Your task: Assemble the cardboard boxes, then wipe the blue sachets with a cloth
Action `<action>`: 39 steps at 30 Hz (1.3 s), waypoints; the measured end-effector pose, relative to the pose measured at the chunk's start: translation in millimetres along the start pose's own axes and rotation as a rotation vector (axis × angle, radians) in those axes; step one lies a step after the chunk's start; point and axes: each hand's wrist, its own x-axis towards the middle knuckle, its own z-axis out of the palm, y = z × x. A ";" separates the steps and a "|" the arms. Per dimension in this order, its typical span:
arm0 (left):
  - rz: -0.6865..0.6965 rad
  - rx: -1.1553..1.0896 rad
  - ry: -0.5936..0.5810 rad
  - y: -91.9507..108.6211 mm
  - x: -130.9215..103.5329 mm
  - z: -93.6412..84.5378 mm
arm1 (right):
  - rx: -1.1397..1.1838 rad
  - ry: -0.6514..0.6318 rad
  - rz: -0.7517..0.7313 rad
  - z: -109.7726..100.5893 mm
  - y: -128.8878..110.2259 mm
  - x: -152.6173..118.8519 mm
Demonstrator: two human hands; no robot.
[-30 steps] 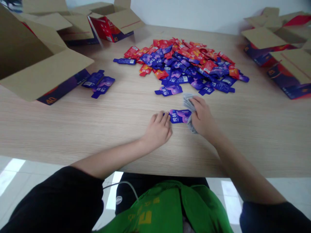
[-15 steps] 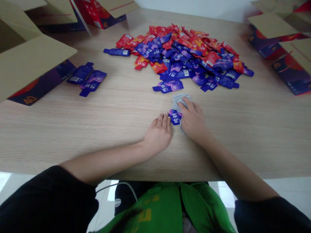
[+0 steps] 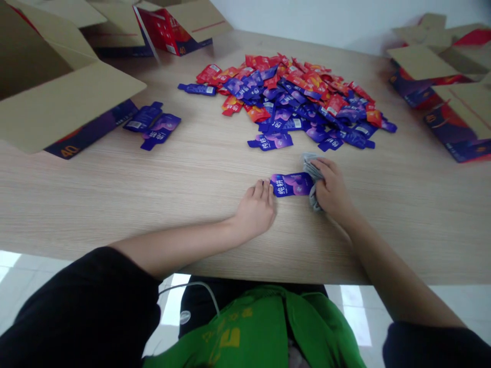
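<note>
A purple-blue pouch [image 3: 292, 184] lies flat on the table, its printed face up. My left hand [image 3: 258, 207] presses on the pouch's left end, fingers together; the tip beneath them is hidden. In my right hand [image 3: 333, 188] is a bunched grey cloth [image 3: 311, 166], which touches the pouch's right end. Another purple pouch [image 3: 270, 141] lies just beyond, at the near edge of a heap of red and purple pouches [image 3: 303, 97].
Two purple pouches [image 3: 161, 131] lie beside an open cardboard box [image 3: 88, 117] at the left. Another open box [image 3: 180, 28] stands behind. Open boxes [image 3: 456, 125] stand at the right. The table's front edge [image 3: 261, 278] runs before my body.
My right hand has slid the cloth to the right along the pouch, uncovering most of its face. The left hand stays at the pouch's left end. The view has shifted slightly.
</note>
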 end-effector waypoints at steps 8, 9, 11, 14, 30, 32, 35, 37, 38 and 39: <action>0.015 -0.018 0.005 -0.9 0.8 -2.7 | -0.062 -0.175 -0.239 32.8 -79.9 21.4; 0.018 -0.028 0.000 -1.2 1.0 -3.3 | -0.109 -0.235 -0.237 38.4 -85.4 21.0; 0.021 -0.034 -0.005 -1.5 1.1 -4.0 | -0.191 -0.298 -0.209 44.3 -89.2 18.8; 0.018 -0.006 0.005 -1.0 1.0 -4.1 | -0.254 -0.292 -0.156 38.6 -80.0 14.1; 0.004 0.000 0.045 -0.6 -1.6 4.2 | -0.111 0.033 0.072 2.5 -28.3 18.9; 0.005 -0.003 0.040 -0.4 -0.9 2.4 | -0.092 0.010 -0.028 7.7 -47.7 20.5; 0.004 -0.019 0.019 -0.5 0.4 -1.4 | -0.108 -0.183 -0.169 22.2 -74.4 16.5; 0.000 -0.024 0.009 -0.7 1.0 -3.1 | -0.155 -0.297 -0.211 31.3 -82.9 13.1; -0.001 -0.021 0.010 -0.7 1.2 -3.3 | -0.182 -0.321 -0.207 34.2 -83.8 11.9; 0.001 -0.014 0.015 -0.7 1.4 -3.2 | -0.207 -0.326 -0.190 35.8 -83.0 11.1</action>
